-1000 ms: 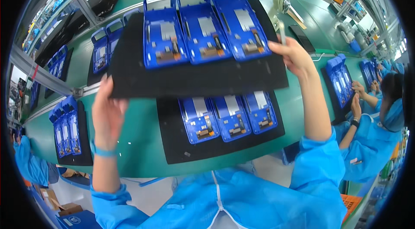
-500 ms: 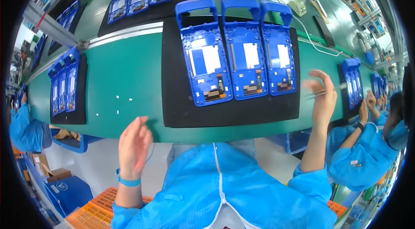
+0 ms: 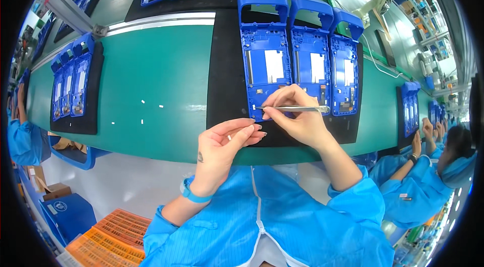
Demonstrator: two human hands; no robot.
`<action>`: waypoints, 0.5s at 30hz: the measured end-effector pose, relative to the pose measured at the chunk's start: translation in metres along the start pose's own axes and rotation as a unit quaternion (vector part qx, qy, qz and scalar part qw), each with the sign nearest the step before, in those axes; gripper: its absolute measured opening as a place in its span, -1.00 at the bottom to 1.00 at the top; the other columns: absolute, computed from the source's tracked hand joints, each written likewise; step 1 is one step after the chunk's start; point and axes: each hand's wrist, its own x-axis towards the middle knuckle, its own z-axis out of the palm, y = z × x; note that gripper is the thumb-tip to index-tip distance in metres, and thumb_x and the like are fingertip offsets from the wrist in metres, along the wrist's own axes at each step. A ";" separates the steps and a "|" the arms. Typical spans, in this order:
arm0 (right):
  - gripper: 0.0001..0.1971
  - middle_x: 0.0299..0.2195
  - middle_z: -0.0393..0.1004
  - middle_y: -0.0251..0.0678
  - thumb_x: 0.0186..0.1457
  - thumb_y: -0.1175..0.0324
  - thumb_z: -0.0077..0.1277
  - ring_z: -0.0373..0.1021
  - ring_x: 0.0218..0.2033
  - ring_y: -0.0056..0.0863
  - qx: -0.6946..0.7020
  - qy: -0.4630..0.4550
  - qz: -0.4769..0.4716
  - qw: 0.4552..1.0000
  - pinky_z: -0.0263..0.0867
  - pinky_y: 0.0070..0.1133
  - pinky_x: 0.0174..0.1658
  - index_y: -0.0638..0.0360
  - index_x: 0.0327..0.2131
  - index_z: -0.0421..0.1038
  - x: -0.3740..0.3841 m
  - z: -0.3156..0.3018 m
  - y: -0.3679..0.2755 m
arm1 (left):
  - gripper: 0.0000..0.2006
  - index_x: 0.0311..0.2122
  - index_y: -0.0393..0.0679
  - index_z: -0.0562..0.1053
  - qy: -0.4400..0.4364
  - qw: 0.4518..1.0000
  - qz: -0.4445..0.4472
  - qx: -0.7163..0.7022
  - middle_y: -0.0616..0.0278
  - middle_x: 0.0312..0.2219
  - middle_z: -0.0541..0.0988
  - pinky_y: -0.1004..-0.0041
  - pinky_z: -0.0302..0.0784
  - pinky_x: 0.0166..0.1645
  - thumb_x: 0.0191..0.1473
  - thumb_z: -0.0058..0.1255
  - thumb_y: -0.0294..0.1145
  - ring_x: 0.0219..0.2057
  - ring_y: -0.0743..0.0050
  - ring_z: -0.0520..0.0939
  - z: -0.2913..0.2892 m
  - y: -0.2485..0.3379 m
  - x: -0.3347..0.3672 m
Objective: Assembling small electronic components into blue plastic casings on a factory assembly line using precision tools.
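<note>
Tweezers [image 3: 303, 108] gripped in my right hand [image 3: 301, 122] over a blue case [image 3: 263, 42]; whether my left hand [image 3: 218, 146] grips, I can't tell.

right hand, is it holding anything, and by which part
Yes: the right hand holds slim metal tweezers, pinched close to the pointed end, with the wider end jutting past the hand.

The bare left hand [image 3: 218, 148], fingers lightly bent, hovers by the near edge of the green-topped bench [image 3: 151, 65]; the bare right hand [image 3: 301, 116], farther in, pinches thumb to fingers.
</note>
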 end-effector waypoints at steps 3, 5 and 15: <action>-0.84 -0.41 0.38 -0.18 -0.07 0.66 -0.04 0.41 -0.40 -0.55 -0.018 -0.007 -0.006 1.000 0.35 -0.67 -0.33 0.29 -0.45 0.17 0.002 0.002 0.000 | -0.79 -0.21 -0.42 0.37 -0.005 1.000 -0.001 0.004 -0.03 -0.34 0.50 0.46 0.51 -0.18 0.01 -0.10 -0.58 -0.31 0.27 0.56 -0.001 -0.001 0.002; -0.84 -0.41 0.38 -0.17 -0.07 0.66 -0.05 0.41 -0.40 -0.54 -0.025 -0.005 -0.005 1.000 0.36 -0.67 -0.33 0.29 -0.45 0.17 0.004 0.003 0.000 | -0.79 -0.21 -0.42 0.37 -0.004 1.000 -0.001 0.002 -0.03 -0.34 0.50 0.46 0.51 -0.19 0.01 -0.10 -0.58 -0.31 0.27 0.56 -0.003 -0.002 0.004; -0.84 -0.41 0.38 -0.17 -0.06 0.67 -0.06 0.40 -0.39 -0.54 0.000 0.009 0.035 0.999 0.36 -0.67 -0.32 0.28 -0.46 0.16 0.003 -0.001 -0.004 | -0.79 -0.21 -0.43 0.37 -0.010 1.000 0.008 0.012 -0.05 -0.33 0.50 0.46 0.52 -0.19 0.00 -0.09 -0.57 -0.31 0.26 0.56 0.000 -0.002 0.005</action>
